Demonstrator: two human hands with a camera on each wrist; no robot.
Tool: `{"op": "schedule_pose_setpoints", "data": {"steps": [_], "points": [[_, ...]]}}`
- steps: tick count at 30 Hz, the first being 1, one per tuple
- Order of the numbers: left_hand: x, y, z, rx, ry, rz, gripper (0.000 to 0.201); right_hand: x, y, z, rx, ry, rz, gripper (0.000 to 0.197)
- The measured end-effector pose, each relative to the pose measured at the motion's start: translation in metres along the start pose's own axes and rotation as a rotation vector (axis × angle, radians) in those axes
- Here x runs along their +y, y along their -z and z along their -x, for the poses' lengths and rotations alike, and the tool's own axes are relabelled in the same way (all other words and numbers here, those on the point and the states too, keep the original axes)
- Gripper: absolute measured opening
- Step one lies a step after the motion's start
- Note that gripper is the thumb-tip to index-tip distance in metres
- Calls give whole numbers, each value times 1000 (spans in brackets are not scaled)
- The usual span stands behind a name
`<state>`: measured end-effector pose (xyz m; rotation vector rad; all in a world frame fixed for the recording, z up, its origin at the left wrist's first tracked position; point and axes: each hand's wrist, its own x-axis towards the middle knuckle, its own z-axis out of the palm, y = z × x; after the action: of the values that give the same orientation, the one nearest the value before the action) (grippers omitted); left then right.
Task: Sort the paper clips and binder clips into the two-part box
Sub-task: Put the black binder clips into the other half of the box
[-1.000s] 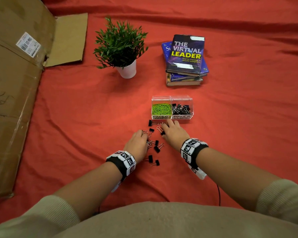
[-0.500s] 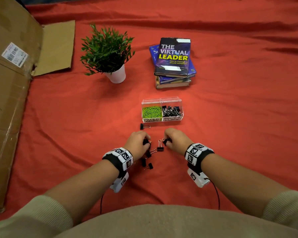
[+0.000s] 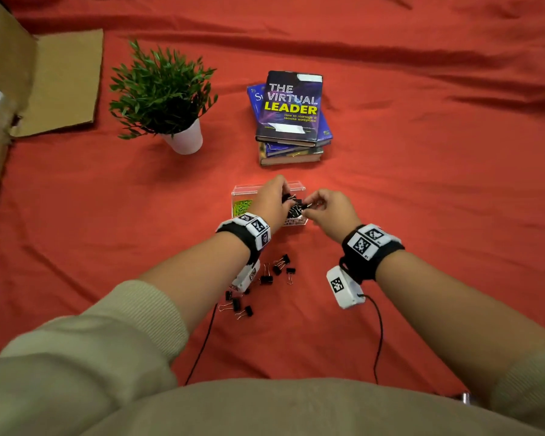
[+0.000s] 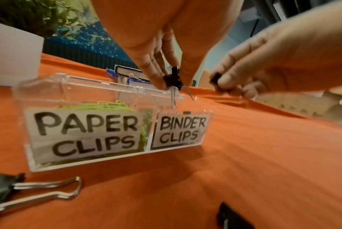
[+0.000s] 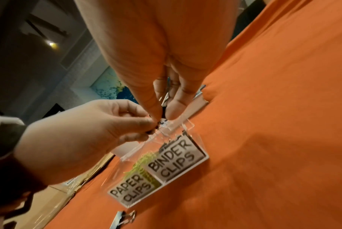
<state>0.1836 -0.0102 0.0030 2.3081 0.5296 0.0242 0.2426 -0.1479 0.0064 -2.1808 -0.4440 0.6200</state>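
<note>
A clear two-part box (image 3: pixel 243 188) stands on the red cloth, labelled PAPER CLIPS and BINDER CLIPS (image 4: pixel 178 131). Green paper clips (image 3: pixel 242 206) fill its left part. Both hands hover over the right part. My left hand (image 4: pixel 172 82) pinches a black binder clip (image 4: pixel 173 77) with its wire handles hanging down. My right hand (image 5: pixel 163 113) pinches another black binder clip (image 4: pixel 215 79) beside it. Several loose binder clips (image 3: pixel 274 270) lie on the cloth under my wrists, with more (image 3: pixel 238 305) nearer to me.
A potted green plant (image 3: pixel 170 99) stands at the back left and a stack of books (image 3: pixel 291 121) behind the box. Cardboard (image 3: pixel 57 83) lies along the left edge. Wrist-camera cables (image 3: pixel 379 335) trail over the cloth near my body.
Both hands have lifted from the pile of loose binder clips and moved forward over the box's right part, each carrying a clip.
</note>
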Motion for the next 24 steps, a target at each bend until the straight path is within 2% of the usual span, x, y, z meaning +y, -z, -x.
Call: {"op": "schedule_pose_setpoints", "data": {"steps": [4, 7, 11, 15, 17, 20, 22, 24], "points": [[-12, -7, 6, -46, -142, -361, 17, -12, 0, -15, 26, 69, 193, 13], [-21, -8, 16, -80, -198, -507, 22, -18, -8, -21, -17, 163, 328, 23], [-27, 2, 32, -55, -208, -458, 22, -14, -22, -23, -165, 238, 613, 28], [-35, 6, 64, -15, -230, -439, 15, -9, -29, 1, -122, 320, 531, 23], [-40, -1, 80, -37, -257, -459, 17, -2, -37, 20, -214, 290, 534, 21], [-40, -14, 98, -144, -182, -495, 26, 14, -52, 45, -389, 202, 613, 41], [-41, -21, 108, -192, -72, -498, 33, 25, -60, 56, -439, 182, 630, 52], [-44, -25, 117, -209, 12, -472, 35, 31, -67, 62, -445, 175, 628, 52]]}}
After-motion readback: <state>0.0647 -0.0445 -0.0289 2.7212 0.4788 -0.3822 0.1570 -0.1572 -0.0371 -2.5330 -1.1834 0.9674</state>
